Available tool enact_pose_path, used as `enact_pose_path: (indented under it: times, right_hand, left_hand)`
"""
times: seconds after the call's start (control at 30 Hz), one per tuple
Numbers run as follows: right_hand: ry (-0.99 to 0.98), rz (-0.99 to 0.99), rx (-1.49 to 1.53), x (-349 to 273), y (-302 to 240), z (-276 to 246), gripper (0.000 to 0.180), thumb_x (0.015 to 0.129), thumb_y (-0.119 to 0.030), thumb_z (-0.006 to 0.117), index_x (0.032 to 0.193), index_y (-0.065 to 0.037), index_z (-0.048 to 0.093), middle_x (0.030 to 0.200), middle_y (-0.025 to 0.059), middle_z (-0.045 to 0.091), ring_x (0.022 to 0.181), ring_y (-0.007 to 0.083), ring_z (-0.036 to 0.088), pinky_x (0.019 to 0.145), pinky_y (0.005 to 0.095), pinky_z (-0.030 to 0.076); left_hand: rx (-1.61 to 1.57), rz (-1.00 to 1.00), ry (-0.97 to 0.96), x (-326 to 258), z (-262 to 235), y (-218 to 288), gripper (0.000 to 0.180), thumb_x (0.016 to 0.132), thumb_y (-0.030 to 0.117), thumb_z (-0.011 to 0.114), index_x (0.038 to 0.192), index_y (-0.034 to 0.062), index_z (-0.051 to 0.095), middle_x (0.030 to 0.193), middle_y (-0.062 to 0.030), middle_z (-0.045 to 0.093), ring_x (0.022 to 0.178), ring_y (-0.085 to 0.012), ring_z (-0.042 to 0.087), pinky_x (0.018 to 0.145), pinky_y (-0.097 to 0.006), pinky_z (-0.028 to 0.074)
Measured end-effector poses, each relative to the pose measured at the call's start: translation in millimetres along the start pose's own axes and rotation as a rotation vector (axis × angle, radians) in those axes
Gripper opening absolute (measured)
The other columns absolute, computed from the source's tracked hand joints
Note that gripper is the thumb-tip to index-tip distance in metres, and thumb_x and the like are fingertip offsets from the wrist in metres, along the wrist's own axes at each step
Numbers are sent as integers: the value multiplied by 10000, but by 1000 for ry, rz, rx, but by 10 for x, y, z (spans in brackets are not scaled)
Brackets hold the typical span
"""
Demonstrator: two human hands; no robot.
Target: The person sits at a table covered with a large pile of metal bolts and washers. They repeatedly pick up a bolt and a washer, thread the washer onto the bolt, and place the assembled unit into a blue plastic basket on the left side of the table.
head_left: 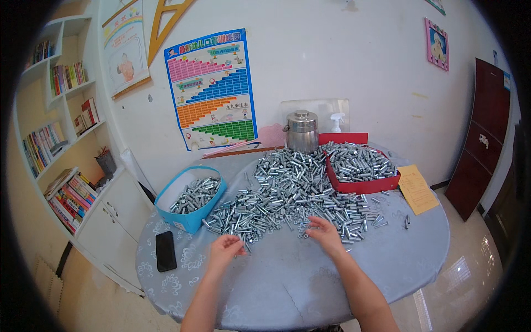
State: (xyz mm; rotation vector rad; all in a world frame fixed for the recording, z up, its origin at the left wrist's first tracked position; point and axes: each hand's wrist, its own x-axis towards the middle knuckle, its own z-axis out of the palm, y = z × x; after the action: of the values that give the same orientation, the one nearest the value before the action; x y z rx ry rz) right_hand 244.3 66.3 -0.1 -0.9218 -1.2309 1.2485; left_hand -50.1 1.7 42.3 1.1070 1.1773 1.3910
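Note:
A large heap of silver metal bolts (pixel 287 182) spreads over the middle of the table. Small ring-shaped pieces like nuts or washers (pixel 285 214) lie along its near edge. My left hand (pixel 225 249) is at the heap's front left, fingers pinched, with a slim silver bolt (pixel 248 247) showing at the fingertips. To the right, my right hand (pixel 325 234) reaches in with curled fingers beside the small ring pieces. Whatever its fingertips hold, if anything, is too small to make out.
A blue box (pixel 191 218) of bolts stands left, a red box (pixel 362 185) of bolts right. Behind are a steel canister (pixel 302 131) and a spray bottle (pixel 336 123). A black phone (pixel 165 252) and yellow paper (pixel 418 189) lie on the grey tablecloth (pixel 260 293).

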Motion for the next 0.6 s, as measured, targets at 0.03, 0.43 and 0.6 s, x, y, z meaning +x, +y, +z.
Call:
enact_pose_path:
  times: [0.03, 0.43, 0.6]
  right_hand:
    - [-13, -23, -43, -10, -5, 33, 470, 719, -5, 628, 1165, -42, 484, 985, 58, 530, 753, 89, 558, 684, 209, 452]
    - [-268, -241, -553, -352, -180, 486, 536, 716, -49, 645, 1211, -94, 447, 881, 61, 606, 790, 152, 580, 744, 273, 451]
    - [-274, -361, -638, -346, -131, 513, 547, 697, -65, 661, 1202, -91, 453, 868, 68, 614, 794, 196, 590, 736, 309, 452]
  left_hand:
    - [-116, -10, -25, 46, 103, -37, 162, 761, -2, 589, 912, -15, 534, 756, -82, 592, 641, -145, 578, 600, -273, 512]
    - [-257, -46, -19, -44, 638, -445, 242, 777, -8, 585, 1009, -31, 521, 835, -113, 599, 698, -151, 593, 658, -266, 519]
    - [-226, -12, -41, -75, 684, -447, 235, 782, -1, 585, 1008, -34, 531, 827, -110, 606, 686, -143, 595, 640, -256, 515]
